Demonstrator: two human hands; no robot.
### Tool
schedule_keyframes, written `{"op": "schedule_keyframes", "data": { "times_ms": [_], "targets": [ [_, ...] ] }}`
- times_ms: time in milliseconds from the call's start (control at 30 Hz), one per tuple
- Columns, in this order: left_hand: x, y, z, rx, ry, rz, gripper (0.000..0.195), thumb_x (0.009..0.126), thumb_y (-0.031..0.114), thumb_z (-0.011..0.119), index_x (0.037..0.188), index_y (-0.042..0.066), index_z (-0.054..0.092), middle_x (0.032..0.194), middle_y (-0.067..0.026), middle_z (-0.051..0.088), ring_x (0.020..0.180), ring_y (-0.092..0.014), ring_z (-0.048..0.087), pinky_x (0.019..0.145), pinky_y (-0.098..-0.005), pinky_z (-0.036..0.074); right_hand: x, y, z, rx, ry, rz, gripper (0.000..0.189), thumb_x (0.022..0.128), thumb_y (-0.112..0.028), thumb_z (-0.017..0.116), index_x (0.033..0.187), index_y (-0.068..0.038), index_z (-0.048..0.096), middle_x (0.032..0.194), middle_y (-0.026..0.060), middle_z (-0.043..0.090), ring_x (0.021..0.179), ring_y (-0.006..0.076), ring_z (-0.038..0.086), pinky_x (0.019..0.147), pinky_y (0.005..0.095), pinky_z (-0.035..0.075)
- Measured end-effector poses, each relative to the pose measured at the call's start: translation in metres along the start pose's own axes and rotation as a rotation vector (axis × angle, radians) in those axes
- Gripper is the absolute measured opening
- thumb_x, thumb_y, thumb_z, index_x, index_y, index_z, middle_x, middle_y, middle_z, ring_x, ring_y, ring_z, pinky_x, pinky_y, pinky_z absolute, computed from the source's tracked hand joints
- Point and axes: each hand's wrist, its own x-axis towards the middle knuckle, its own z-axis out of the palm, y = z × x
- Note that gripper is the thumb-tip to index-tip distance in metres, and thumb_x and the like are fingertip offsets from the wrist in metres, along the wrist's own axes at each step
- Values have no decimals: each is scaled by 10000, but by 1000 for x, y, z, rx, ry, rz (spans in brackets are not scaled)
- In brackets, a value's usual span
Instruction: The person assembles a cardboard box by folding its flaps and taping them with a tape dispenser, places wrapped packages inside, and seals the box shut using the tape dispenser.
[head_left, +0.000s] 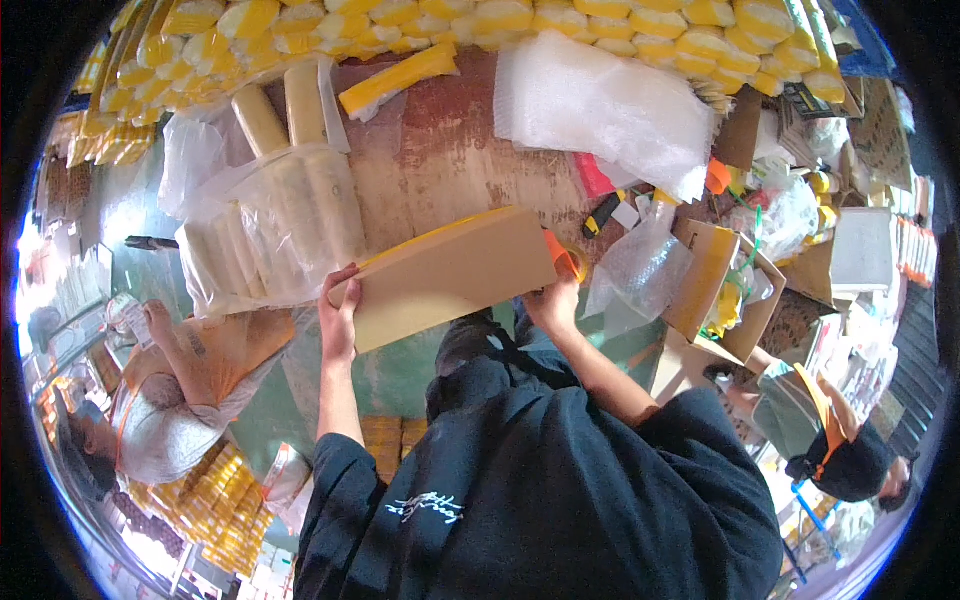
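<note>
A long, flat cardboard box is held tilted in front of my body, with a strip of yellow tape along its far edge. My left hand grips the box's left end, thumb on the near face. At the opposite end, my right hand holds an orange tape dispenser against or very close to the box. A roll of tape shows on the dispenser's right. My right fingers are partly hidden.
Plastic-wrapped rolls lie at left on the worn table. White wrapping sheets, a yellow-black utility knife and an open carton are to the right. Yellow packets are stacked behind. Co-workers stand on both sides.
</note>
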Motion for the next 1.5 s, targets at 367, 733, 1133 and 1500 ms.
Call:
{"op": "schedule_keyframes", "data": {
  "times_ms": [367, 733, 1133, 1500],
  "targets": [
    [-52, -47, 19, -173, 379, -16, 310, 950, 251, 707, 1143, 16, 647, 1090, -61, 658, 990, -144, 610, 899, -288, 486, 25, 2, -2, -214, 181, 73, 444, 852, -224, 709, 1166, 11, 500, 951, 242, 656, 933, 473, 629, 800, 476, 513],
    [-116, -70, 117, -430, 642, -126, 384, 1026, 370, 586, 1208, 38, 523, 1156, -92, 581, 1057, -189, 552, 951, -331, 450, -15, -74, -167, 268, -294, -379, 432, 900, -17, 628, 1302, 7, 471, 1144, 152, 595, 1109, 279, 614, 966, 342, 462],
    [-109, -3, 69, 344, 207, 259, 279, 954, 214, 666, 1142, 18, 602, 1032, -125, 619, 975, -226, 594, 873, -336, 481, -21, -155, -165, 170, -249, -1001, 310, 765, -46, 681, 1061, 31, 639, 1032, 174, 666, 1035, 397, 639, 1034, 490, 436],
    [-91, 133, 80, 276, -554, 449, 205, 959, 117, 627, 1117, -13, 641, 1086, -112, 633, 1025, -215, 635, 932, -328, 495, -16, -183, -174, -39, -177, -1257, 304, 656, 41, 655, 955, 47, 603, 941, 179, 658, 950, 346, 668, 1016, 473, 476]
  ]
}}
